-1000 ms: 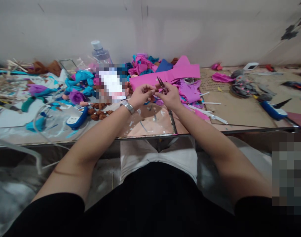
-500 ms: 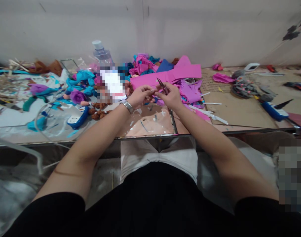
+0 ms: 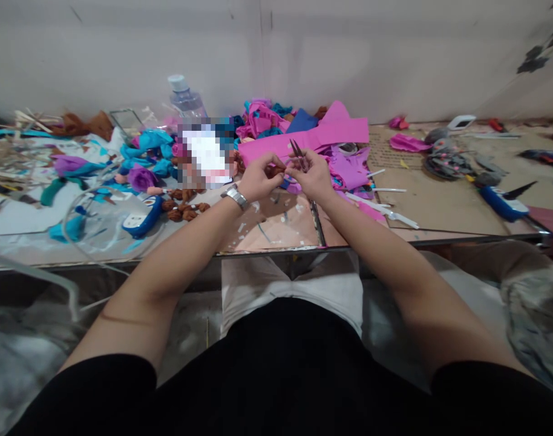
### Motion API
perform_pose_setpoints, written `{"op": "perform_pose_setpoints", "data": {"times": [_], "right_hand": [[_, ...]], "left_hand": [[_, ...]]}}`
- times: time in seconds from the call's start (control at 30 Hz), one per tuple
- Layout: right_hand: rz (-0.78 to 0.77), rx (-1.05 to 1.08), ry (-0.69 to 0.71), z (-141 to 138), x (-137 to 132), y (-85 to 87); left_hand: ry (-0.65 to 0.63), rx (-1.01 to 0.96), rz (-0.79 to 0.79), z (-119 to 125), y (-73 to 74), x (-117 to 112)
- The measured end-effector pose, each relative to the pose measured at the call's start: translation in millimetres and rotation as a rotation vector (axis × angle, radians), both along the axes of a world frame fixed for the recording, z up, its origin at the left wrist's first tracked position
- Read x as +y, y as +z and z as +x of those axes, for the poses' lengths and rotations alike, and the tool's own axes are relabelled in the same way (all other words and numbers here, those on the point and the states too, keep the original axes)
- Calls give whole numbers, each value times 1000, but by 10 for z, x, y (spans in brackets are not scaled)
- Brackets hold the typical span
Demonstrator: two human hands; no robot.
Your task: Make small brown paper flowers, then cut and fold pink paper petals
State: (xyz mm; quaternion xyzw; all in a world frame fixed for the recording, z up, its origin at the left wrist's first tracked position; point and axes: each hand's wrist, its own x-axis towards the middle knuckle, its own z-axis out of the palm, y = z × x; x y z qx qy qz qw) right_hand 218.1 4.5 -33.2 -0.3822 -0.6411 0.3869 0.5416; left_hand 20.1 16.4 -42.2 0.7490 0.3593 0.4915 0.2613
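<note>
Both my hands meet above the middle of the worktable. My right hand is closed around a pair of small scissors, blades pointing up and away. My left hand, with a metal watch at the wrist, is closed in a pinch on a small brown piece held against the scissors. Pink foam sheets lie just behind my hands.
Teal and purple foam flowers and brown buds litter the left side. A plastic bottle stands at the back. A blue glue gun lies left, another blue tool right. White strips lie on the cardboard.
My hands have drawn slightly closer together and the left fingers have curled tighter on the brown piece. The scissors tilted a little more upright.
</note>
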Motion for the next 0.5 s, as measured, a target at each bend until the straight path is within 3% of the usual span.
{"op": "perform_pose_setpoints", "data": {"times": [0.13,0.3,0.5], "right_hand": [[-27,34,2,-10,33,-10],[-58,86,8,2,67,-30],[-100,169,34,-11,42,-13]], "left_hand": [[-3,42,151,-17,20,-21],[46,46,123,-9,44,-51],[19,6,110,-3,56,-75]]}}
